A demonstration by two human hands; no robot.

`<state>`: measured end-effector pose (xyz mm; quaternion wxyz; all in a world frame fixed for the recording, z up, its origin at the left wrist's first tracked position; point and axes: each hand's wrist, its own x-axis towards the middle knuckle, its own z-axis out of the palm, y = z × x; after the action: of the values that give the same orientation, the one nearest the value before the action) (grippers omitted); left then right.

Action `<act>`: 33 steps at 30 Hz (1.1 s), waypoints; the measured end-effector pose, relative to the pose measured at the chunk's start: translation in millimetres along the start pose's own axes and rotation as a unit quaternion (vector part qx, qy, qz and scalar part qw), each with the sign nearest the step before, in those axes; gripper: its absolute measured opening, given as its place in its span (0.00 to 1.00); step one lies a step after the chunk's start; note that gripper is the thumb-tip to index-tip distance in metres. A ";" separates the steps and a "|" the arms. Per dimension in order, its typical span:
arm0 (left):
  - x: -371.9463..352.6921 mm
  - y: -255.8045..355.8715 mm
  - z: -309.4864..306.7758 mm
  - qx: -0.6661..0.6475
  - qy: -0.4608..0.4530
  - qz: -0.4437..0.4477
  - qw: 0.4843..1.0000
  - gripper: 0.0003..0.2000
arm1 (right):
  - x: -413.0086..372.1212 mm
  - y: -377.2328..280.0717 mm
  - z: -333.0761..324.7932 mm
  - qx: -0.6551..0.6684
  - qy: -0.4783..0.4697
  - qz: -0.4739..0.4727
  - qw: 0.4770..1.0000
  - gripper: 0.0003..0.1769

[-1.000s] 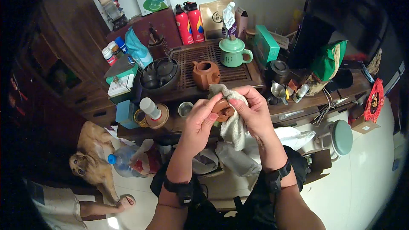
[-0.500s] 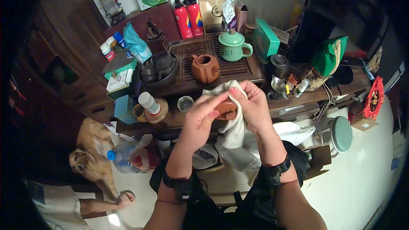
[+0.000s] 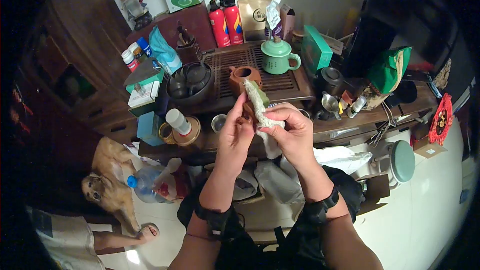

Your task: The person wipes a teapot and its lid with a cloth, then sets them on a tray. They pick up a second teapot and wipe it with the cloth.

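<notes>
Over the front of the dark brown wooden worktop (image 3: pixel 325 126), the left hand (image 3: pixel 235 132) has its fingers clamped on a reddish-brown clay lid (image 3: pixel 249 109); the right hand (image 3: pixel 294 132) pinches a cream textured cloth (image 3: pixel 257 104) against it. Behind, an open-topped reddish-brown clay teapot (image 3: pixel 239 84) stands on a slatted dark wooden tray (image 3: pixel 225 61).

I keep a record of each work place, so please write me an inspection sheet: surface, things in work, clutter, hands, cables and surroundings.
Surface: dark slatted tray.
Job's things: brown clay piece, partly hidden, against the pale cloth; brown teapot on the tray, top open.
Clutter: green mug, lid on; dark bowl holding dark vessels.
Hands: left hand grips the clay piece; right hand pinches the cloth.
Cables: thin cables at the right.
Surroundings: dog on the floor, left; green-topped stool, right.
</notes>
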<state>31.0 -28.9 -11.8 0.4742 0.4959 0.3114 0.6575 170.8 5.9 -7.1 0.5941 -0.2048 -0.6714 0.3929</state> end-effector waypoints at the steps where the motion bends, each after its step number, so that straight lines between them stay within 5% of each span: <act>1: 0.4 1.9 -3.3 0.037 -0.012 0.002 0.999 0.27 | 1.6 -1.4 -1.1 -0.004 -0.014 -0.001 1.000 0.12; 4: 3.7 7.2 3.2 -0.031 -0.011 0.026 0.999 0.27 | 1.1 -1.9 0.8 0.350 0.080 0.218 0.908 0.08; 5: 4.2 9.1 5.7 -0.083 -0.005 0.037 0.996 0.27 | 4.6 -3.0 3.4 0.398 0.116 0.225 0.882 0.07; 8: 4.6 9.1 -0.3 -0.074 -0.016 0.031 0.997 0.26 | 1.1 -4.4 7.1 0.390 0.114 0.199 0.892 0.10; 10: 4.4 6.0 -2.4 0.004 -0.002 0.050 0.999 0.26 | -3.7 -4.3 12.3 0.183 0.076 0.074 0.977 0.12; 12: 3.6 5.0 -3.8 0.167 0.001 0.095 0.981 0.26 | -3.1 -7.9 12.9 0.018 0.040 -0.031 0.999 0.12; 19: 1.1 21.0 6.2 0.341 -0.015 0.184 0.922 0.23 | -3.4 -15.9 12.9 0.163 0.084 0.120 0.976 0.11; 24: 3.6 20.9 7.7 0.504 -0.090 0.291 0.808 0.27 | 4.5 -11.8 -2.3 0.322 0.078 0.250 0.910 0.11; 30: -0.9 14.8 15.4 0.296 0.003 0.149 0.944 0.26 | 3.9 -19.4 -5.5 0.226 0.082 0.184 0.953 0.11; 31: -1.0 7.5 9.1 0.260 -0.022 0.068 0.963 0.24 | 3.6 -20.2 -5.5 0.186 0.079 0.162 0.966 0.11; 33: -4.0 6.8 11.7 0.282 -0.010 0.085 0.956 0.25 | 2.9 -21.2 -3.1 0.181 0.070 0.144 0.970 0.11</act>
<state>40.2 -35.8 -3.5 0.2606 0.6408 0.4358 0.5758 177.3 -3.9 11.0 0.6043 -0.2152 -0.5092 0.5738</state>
